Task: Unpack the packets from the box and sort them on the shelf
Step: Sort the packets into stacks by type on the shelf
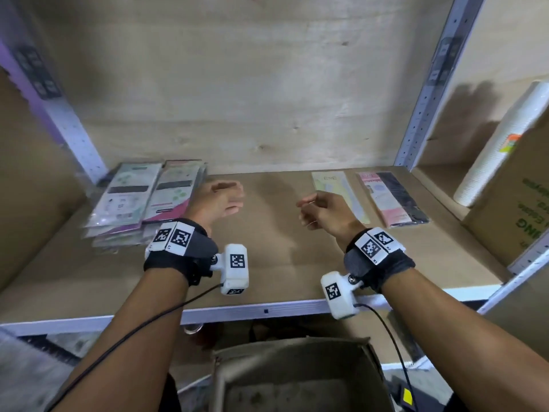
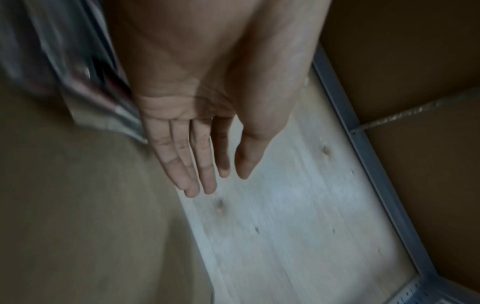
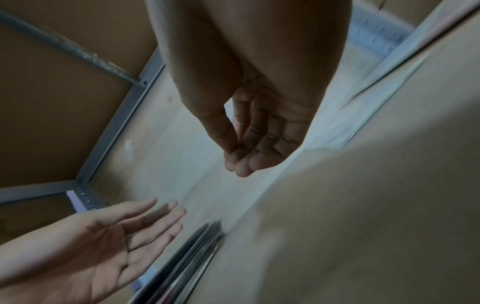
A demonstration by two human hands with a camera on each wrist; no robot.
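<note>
Box [image 1: 297, 379] lying nearest, seemingly emptied; packets resting sorted on the shelf [image 1: 267, 263].
Both hands are hovering empty: left hand [image 1: 221, 200] spread flat beside the left packet stack [image 1: 142, 200], right hand [image 1: 322, 211] loosely curled near the yellow packet [image 1: 335, 182] and pink packet [image 1: 392, 200]. Every packet's long axis is running near-to-far. Sorting is probably finishing.

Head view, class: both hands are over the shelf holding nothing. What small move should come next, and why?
Probably lower a hand into the box below the shelf to check for another packet. The left hand is flat and empty, the right hand loosely curled and empty, and packets already lie on the shelf in a left stack and two on the right.
</note>
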